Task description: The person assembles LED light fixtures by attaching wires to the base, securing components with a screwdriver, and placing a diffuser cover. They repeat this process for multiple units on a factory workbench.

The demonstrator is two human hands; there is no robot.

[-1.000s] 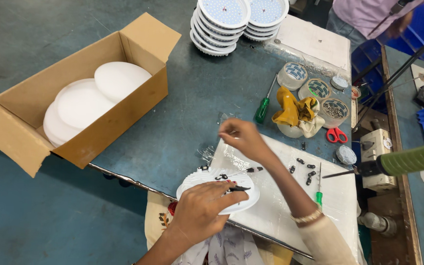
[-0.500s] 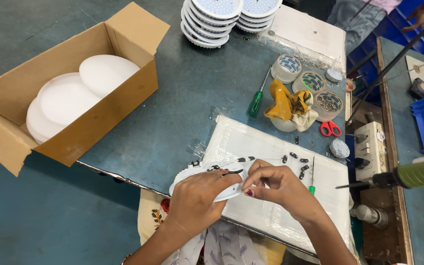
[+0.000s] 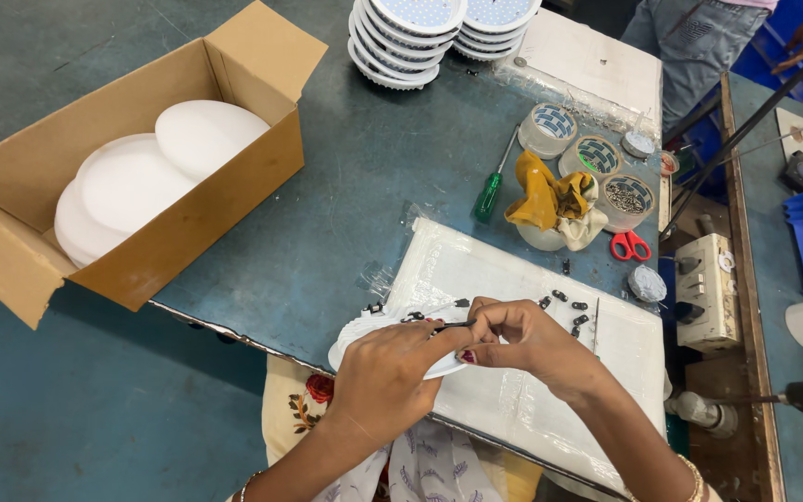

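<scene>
A round white lamp housing [image 3: 364, 336] was held at the near table edge while a thin black wire was worked on

The cardboard box [image 3: 132, 200] of white discs [image 3: 137, 186] was set at the far left, the stacked housings [image 3: 411, 33] at the back. The housing was steadied from above by the closed left hand [image 3: 388, 376], over the white mat [image 3: 522, 307]; the wire [image 3: 453, 325] was pinched in the right hand [image 3: 522, 339]. Most of the housing was covered by the hands, and the small black parts [image 3: 569, 307] could not be identified
</scene>
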